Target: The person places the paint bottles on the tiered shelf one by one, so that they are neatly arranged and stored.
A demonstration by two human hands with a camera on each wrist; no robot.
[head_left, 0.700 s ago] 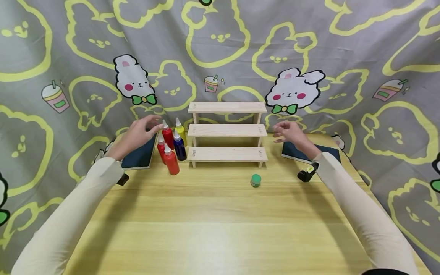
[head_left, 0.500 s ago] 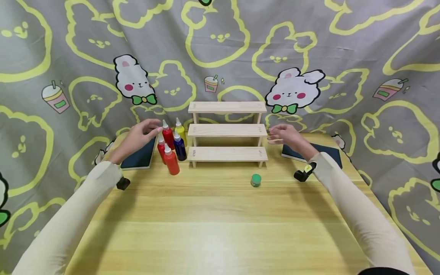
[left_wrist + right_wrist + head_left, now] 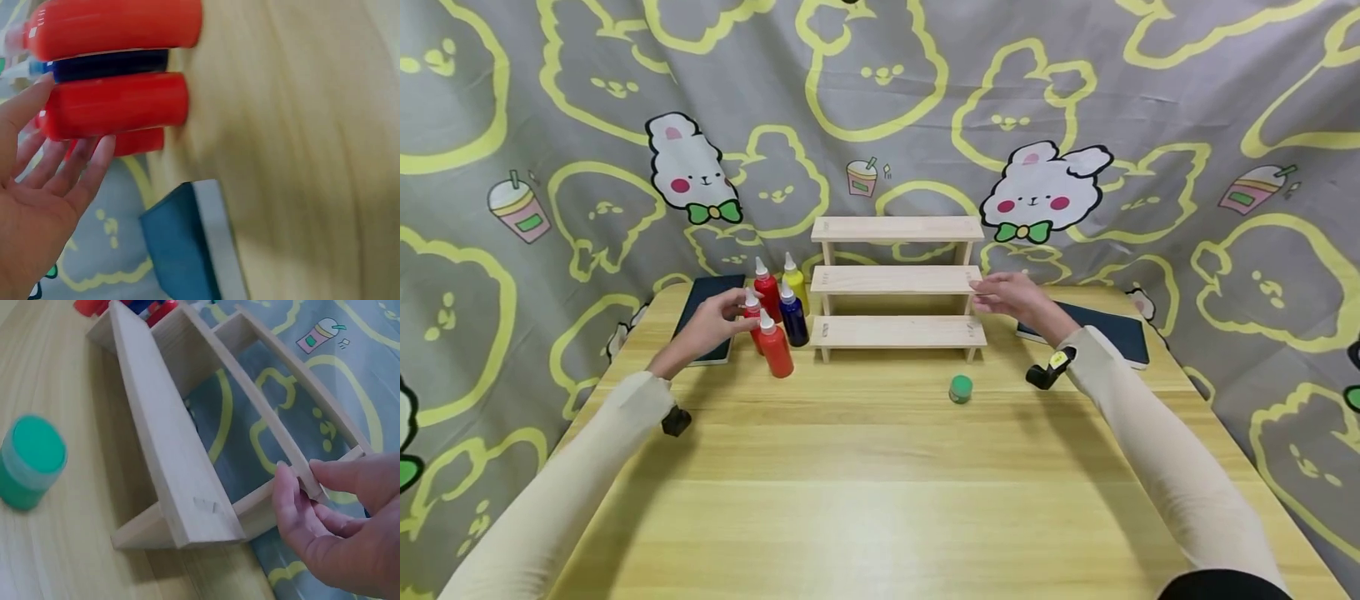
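Note:
My left hand [image 3: 709, 323] reaches around a red squeeze bottle [image 3: 119, 107], thumb by its shoulder and fingertips along its other side in the left wrist view. The bottle stands upright on the table. Close by are an orange-red bottle [image 3: 777, 353], a dark blue one [image 3: 793, 323], a yellow one [image 3: 796, 282] and another red one [image 3: 767, 293], all with white nozzles. With thumb and fingers, my right hand [image 3: 1018, 300] pinches the right end of the middle plank [image 3: 275, 428] of a three-step wooden display stand [image 3: 898, 332].
A small jar with a green lid [image 3: 961, 389] stands in front of the stand's right side. Dark-covered books lie at the left [image 3: 703, 296] and right [image 3: 1108, 333] of the table [image 3: 880, 500]. A patterned grey curtain [image 3: 917, 108] hangs behind.
My left hand has come down and right to the front red bottle. My right hand has moved left onto the stand's middle plank. The head view has tilted slightly down.

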